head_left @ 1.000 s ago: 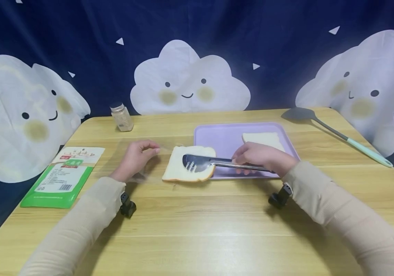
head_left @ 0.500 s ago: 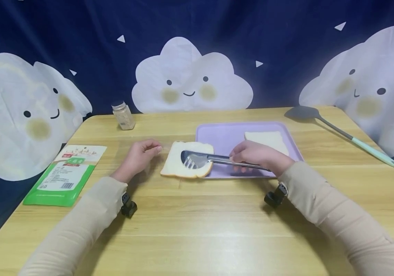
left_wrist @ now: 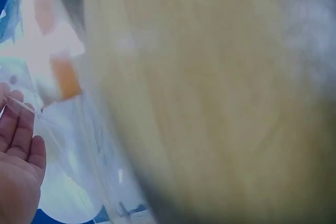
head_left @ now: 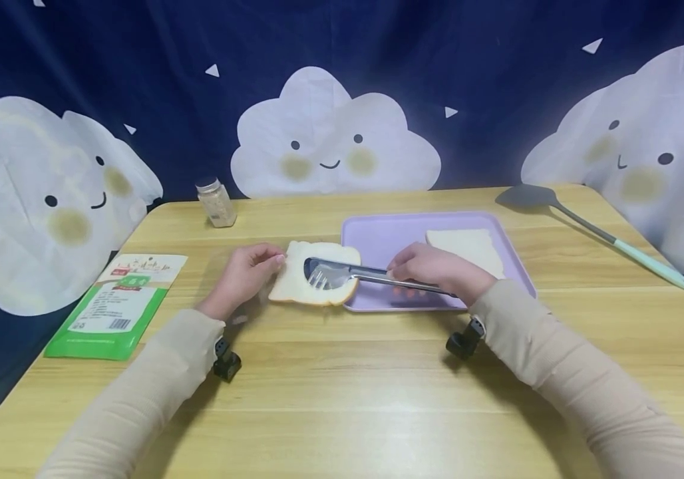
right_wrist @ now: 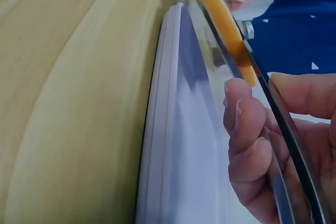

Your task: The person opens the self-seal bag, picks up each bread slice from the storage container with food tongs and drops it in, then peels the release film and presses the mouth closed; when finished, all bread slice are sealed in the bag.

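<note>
In the head view my right hand point(head_left: 440, 269) holds metal tongs point(head_left: 372, 274), fingers on one arm and thumb on the other. The tongs clamp a slice of white bread point(head_left: 294, 285) above the table, left of the purple tray point(head_left: 380, 233). My left hand point(head_left: 241, 278) is at the bread's left edge. Its fingers pinch the rim of a clear plastic bag point(left_wrist: 68, 150), plainest in the left wrist view. The bread's brown crust point(left_wrist: 65, 78) shows there beside the film; how far it sits inside, I cannot tell. Another bread slice point(head_left: 474, 247) lies on the tray.
A green and white packet point(head_left: 117, 306) lies at the left. A small jar point(head_left: 217, 205) stands at the back left. The grey spatula point(head_left: 587, 229) with a mint handle lies at the back right. Behind the table hangs a dark blue cloud-print curtain point(head_left: 378, 40).
My right hand has moved left, carrying the bread in the tongs up to the left fingers. The left hand has stayed nearly in place, still pinching the bag.
</note>
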`<state>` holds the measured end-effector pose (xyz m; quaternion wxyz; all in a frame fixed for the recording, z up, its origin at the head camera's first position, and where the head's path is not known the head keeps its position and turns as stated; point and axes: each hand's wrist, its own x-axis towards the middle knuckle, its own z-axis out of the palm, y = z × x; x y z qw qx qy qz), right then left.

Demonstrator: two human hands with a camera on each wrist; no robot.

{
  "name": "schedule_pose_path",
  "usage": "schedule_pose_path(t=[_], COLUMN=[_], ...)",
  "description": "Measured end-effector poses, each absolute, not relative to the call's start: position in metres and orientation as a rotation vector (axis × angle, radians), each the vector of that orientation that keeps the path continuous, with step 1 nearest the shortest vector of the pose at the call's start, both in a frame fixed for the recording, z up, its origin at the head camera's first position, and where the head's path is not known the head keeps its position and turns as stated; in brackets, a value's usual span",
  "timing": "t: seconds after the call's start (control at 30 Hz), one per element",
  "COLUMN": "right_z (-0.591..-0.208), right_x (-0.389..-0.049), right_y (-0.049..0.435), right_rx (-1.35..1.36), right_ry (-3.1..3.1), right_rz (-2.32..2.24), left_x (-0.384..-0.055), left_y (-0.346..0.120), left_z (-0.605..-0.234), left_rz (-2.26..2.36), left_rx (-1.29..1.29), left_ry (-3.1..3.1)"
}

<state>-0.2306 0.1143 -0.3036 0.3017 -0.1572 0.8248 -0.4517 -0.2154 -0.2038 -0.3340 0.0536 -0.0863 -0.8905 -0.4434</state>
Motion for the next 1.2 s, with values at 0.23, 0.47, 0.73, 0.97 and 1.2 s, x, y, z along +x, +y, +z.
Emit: schedule_pose_path(t=[0.23, 0.47, 0.73, 0.97, 1.2], right_z=[-0.306, -0.308, -0.304, -0.306, -0.311], right_x=[-0.231, -0.233, -0.240, -0.244, -0.245], right_y=[0.106, 0.104, 0.104, 0.098, 0.094], right_rx=[-0.382, -0.376, -0.414, -0.432, -0.408], right_ry=[2.157, 2.133, 2.104, 2.090, 2.085], right_rz=[-1.228, -1.209, -1.204, -1.223, -1.247], left_x=[-0.214, -0.215, -0.214, -0.213, -0.213], left_y=[-0.200, -0.200, -0.196, -0.191, -0.192], left_z=[-0.334, -0.336, -0.336, -0.335, -0.336], left_rz=[-1.405, -1.406, -1.448, -1.517, -1.531], left_rx=[-0.179, -0.148, -0.210, -0.304, -0.337], left_ry=[-2.710, -2.649, -2.596, -2.580, -2.559])
